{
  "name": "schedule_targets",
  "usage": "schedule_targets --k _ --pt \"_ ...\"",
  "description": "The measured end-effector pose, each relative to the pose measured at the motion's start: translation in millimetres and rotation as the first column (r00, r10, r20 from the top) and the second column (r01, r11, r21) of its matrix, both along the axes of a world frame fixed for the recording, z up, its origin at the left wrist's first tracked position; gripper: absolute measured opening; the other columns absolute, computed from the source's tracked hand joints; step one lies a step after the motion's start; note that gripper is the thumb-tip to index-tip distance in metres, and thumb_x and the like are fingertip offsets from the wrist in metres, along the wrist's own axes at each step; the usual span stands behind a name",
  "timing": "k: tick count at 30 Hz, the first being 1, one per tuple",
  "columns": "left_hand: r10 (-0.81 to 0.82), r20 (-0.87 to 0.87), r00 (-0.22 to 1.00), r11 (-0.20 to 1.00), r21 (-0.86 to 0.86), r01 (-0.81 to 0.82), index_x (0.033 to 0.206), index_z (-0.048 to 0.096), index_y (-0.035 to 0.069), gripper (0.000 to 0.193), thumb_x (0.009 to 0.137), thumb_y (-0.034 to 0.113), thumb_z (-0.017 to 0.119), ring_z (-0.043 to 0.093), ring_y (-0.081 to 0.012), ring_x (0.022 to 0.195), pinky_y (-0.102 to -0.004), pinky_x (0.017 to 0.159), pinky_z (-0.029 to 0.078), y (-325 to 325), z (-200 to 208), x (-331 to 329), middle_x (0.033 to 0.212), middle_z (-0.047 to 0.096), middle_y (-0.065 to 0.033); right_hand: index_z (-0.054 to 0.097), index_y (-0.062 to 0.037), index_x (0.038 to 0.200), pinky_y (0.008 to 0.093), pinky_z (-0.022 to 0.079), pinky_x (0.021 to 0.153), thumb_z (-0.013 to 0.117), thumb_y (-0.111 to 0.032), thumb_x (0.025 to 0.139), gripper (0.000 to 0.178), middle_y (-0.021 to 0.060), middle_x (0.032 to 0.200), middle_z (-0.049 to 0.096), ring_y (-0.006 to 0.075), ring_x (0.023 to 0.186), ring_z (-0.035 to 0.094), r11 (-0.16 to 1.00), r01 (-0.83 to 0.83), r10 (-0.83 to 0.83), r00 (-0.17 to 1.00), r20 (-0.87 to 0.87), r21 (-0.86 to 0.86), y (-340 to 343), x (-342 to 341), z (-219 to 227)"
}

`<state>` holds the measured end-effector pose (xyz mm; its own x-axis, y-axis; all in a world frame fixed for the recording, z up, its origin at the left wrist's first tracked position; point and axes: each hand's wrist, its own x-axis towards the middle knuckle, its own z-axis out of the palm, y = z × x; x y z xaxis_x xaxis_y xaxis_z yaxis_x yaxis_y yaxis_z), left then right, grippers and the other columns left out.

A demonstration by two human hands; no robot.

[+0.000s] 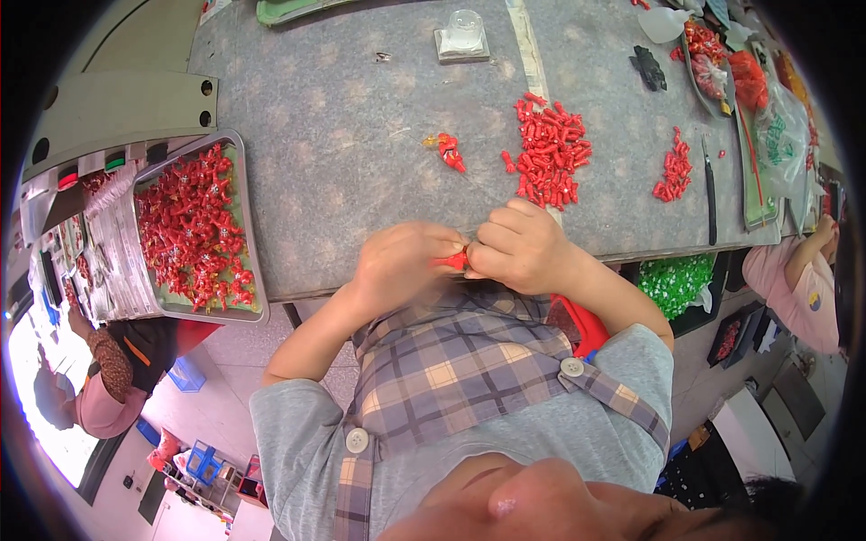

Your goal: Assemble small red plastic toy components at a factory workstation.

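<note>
Both my hands meet at the table's near edge around a small red plastic figure piece. My left hand pinches it from the left, slightly blurred. From the right, my right hand grips its other end with curled fingers, which hide part of it. Just beyond my right hand lies a pile of small red pieces. To the left of that pile, a red figure with a yellow-orange end rests alone on the grey table.
A metal tray of red figures stands at the left. On the right lie a smaller red pile, a black-handled thin tool and a green tray. A clear small cup sits at the back. Co-workers' arms show at both sides.
</note>
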<state>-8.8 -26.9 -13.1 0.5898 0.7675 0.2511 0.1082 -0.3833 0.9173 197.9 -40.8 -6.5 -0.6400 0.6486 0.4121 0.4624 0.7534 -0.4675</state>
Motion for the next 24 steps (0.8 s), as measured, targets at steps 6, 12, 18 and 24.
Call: schedule_targets --k 6,12,18,24 --pt "0.035 0.011 0.999 0.968 0.247 -0.037 0.079 0.063 0.005 0.018 0.063 0.004 0.072 0.065 -0.0203 0.071 -0.0272 0.060 0.052 4 -3 4 0.083 0.067 -0.0083 0.049 -0.0123 0.066 0.0285 0.030 0.051 0.063 -0.028 0.068 0.022 -0.0007 0.061 0.034 0.0144 0.055 0.040 0.984 0.032 -0.030 0.999 -0.015 0.173 1 -1 -6" --pt "0.028 0.031 0.999 0.948 0.316 -0.036 0.080 0.064 0.004 0.017 0.064 0.003 0.070 0.065 -0.0205 0.072 -0.0274 0.058 0.052 7 -3 0 0.084 0.067 -0.0087 0.050 -0.0125 0.067 0.0284 0.030 0.050 0.064 -0.027 0.067 0.020 -0.0008 0.061 0.034 0.0140 0.055 0.040 0.979 0.034 -0.036 0.999 0.007 0.202 3 -4 -4" --pt "0.009 -0.037 0.999 0.994 0.105 -0.005 0.087 0.064 0.005 0.019 0.069 0.005 0.070 0.063 -0.0227 0.081 -0.0299 0.068 0.051 0 6 -7 0.089 0.066 -0.0085 0.051 -0.0118 0.068 0.0284 0.032 0.052 0.065 -0.028 0.070 0.021 -0.0005 0.062 0.037 0.0149 0.058 0.042 0.989 -0.004 0.004 1.000 -0.003 0.148 5 -6 4" --pt "0.134 0.148 0.980 0.981 -0.161 -0.110 0.093 0.062 0.003 0.019 0.075 0.006 0.068 0.061 -0.0208 0.087 -0.0292 0.075 0.049 -5 15 -21 0.096 0.062 -0.0098 0.055 -0.0077 0.068 0.0319 0.029 0.049 0.066 -0.040 0.069 0.035 0.0028 0.058 0.036 0.0204 0.053 0.040 0.995 0.014 -0.012 1.000 -0.021 0.097 13 -12 19"
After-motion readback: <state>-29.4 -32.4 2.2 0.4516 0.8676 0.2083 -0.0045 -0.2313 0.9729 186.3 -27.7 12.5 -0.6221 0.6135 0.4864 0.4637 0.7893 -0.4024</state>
